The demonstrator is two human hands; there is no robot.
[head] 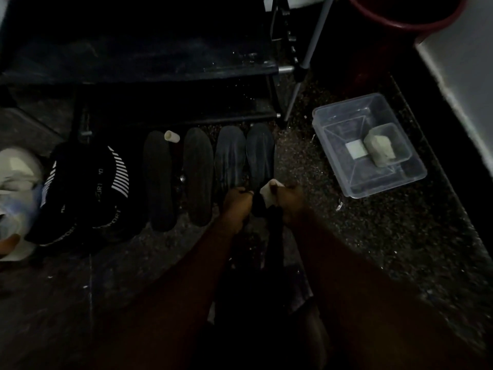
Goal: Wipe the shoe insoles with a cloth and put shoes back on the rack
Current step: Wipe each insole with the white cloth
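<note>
You are in the wiping step, and no shoe is back on the rack (160, 68) yet. Four insoles lie side by side on the floor in the middle of the frame, below the rack: two dark insoles (198, 177) and, to the right of them, two blue insoles (230, 156). Your right hand (292, 202) grips the white cloth (268, 192) and holds it on the heel end of the rightmost blue one. Your left hand (237, 200) is curled at the heel ends of the blue pair and seems to hold one steady, though the light is too weak to be sure which. The black shoes (88, 193) wait at the left of the frame, and a clear tub (338, 124) stands at the right. Next, I think you must draw the cloth along the whole insole toward the toe, with the heel kept pinned so it does not slide.
</note>
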